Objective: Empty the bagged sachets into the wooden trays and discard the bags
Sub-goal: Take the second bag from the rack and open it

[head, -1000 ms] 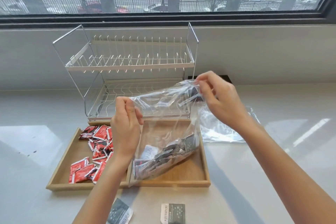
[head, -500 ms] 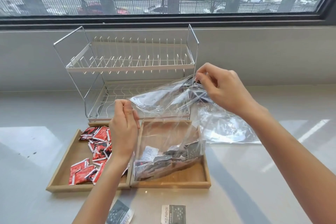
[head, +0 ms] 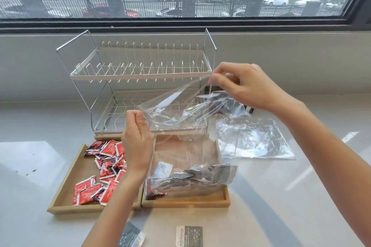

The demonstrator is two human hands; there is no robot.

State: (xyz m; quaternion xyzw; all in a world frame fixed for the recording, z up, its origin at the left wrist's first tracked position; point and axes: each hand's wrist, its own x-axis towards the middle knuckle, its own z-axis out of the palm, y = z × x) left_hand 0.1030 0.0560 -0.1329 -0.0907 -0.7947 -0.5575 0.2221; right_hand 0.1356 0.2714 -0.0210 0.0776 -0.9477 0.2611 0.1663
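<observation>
- While the bag's mouth is being held apart, the left hand (head: 136, 138) is pinching the near lip of the clear bag (head: 180, 126) and the right hand (head: 241, 84) is pinching the far lip, raised higher.
- Head view: the grey sachets (head: 192, 176) are hanging below both pinches, bunched at the bag's bottom, which is sagging into the right wooden tray (head: 186, 202).
- Each hand's fingers are closing on film only.
- Judgement: the bag needs inverting.

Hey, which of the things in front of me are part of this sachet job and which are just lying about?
Part of the job:
left hand and right hand, both pinching the clear bag
grey sachets inside it
right wooden tray
left wooden tray with red sachets
empty bag

Just lying about:
dish rack
two loose packets at the near edge
</observation>
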